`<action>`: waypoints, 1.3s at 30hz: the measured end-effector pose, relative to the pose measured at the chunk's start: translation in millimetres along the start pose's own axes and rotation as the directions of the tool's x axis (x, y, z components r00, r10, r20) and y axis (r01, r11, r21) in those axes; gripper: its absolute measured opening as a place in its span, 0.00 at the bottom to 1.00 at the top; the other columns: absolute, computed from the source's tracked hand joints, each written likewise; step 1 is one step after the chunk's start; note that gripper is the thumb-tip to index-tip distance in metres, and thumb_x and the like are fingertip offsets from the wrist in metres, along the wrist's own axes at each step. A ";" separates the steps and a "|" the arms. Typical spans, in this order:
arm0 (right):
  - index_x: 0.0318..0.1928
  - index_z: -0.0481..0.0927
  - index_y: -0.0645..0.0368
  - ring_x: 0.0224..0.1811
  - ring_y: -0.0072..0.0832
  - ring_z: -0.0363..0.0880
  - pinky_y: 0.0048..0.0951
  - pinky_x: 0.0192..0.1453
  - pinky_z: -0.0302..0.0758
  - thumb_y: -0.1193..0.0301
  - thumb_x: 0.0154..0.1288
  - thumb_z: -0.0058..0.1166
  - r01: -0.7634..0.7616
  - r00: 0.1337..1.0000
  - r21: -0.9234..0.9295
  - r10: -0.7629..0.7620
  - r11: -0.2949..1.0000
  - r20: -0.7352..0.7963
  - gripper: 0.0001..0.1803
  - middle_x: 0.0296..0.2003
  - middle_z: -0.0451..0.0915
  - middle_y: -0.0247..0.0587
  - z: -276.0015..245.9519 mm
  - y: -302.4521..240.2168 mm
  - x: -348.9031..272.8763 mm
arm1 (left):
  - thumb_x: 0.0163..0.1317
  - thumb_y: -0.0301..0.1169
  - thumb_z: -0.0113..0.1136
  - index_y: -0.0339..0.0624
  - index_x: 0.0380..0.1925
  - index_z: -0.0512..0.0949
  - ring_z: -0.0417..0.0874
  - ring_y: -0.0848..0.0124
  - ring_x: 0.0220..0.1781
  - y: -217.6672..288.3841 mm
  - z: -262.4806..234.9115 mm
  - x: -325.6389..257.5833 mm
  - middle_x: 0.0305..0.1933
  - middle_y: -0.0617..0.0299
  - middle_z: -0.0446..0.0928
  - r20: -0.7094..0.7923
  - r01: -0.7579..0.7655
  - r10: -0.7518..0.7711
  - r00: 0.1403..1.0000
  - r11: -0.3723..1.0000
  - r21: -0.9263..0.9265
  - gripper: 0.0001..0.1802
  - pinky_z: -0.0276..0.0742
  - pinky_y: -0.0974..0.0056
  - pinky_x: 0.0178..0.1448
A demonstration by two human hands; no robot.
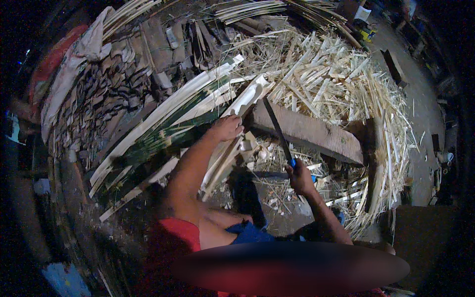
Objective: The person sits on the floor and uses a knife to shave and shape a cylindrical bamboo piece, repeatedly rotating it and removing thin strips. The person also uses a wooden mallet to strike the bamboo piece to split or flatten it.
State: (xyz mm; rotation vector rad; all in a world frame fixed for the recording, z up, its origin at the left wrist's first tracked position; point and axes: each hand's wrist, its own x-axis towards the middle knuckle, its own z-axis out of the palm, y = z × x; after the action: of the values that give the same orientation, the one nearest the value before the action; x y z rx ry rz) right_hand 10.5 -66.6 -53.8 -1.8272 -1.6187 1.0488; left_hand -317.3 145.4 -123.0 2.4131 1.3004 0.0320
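Observation:
My left hand (228, 127) is closed around a split length of bamboo (249, 95), whose pale hollow inside faces up. The far end of the bamboo rests by the left end of a thick wooden beam (311, 132). In my right hand (300, 178) is a long, dark-bladed knife (278, 127) with a blue handle. Its blade slants up and left across the beam, and the tip lies close to the bamboo's far end. My right fingers wrap round the handle.
Long split bamboo strips (166, 113) lie at my left. Beyond the beam spreads a big heap of pale shavings and slivers (341, 74). Stacked dark wood pieces (114, 94) fill the far left, and bundled thin strips (252, 11) lie at the back.

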 end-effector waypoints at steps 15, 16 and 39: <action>0.48 0.73 0.60 0.24 0.28 0.76 0.37 0.31 0.75 0.64 0.73 0.57 -0.108 0.991 0.066 0.102 0.992 0.086 0.14 0.28 0.78 0.43 24.9 50.2 34.7 | 0.63 0.33 0.57 0.36 0.55 0.79 0.80 0.46 0.63 -40.1 56.0 102.2 0.61 0.40 0.77 0.070 0.614 -0.610 0.789 0.787 -0.060 0.22 0.78 0.47 0.63; 0.47 0.73 0.60 0.23 0.26 0.75 0.36 0.29 0.74 0.64 0.73 0.57 -0.101 0.992 0.049 0.097 0.994 0.077 0.14 0.27 0.78 0.41 26.7 51.3 33.1 | 0.63 0.34 0.56 0.36 0.56 0.79 0.80 0.45 0.63 -43.5 47.4 107.4 0.61 0.40 0.77 0.020 0.642 -0.642 0.767 0.765 -0.047 0.22 0.78 0.47 0.63; 0.41 0.71 0.55 0.19 0.18 0.67 0.25 0.21 0.67 0.65 0.74 0.56 0.119 0.880 0.556 0.172 0.823 -0.443 0.10 0.22 0.70 0.28 -102.8 20.0 -92.0 | 0.50 0.21 0.60 0.34 0.33 0.81 0.84 0.42 0.48 363.9 -218.9 28.7 0.41 0.40 0.82 0.016 -0.346 0.358 0.934 0.890 0.297 0.09 0.81 0.44 0.48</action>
State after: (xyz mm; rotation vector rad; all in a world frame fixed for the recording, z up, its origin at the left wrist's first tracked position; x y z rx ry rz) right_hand 103.8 -146.3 12.4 -1.5256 -0.8566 0.8718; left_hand -55.6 63.5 202.4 2.8939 0.9153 -0.0169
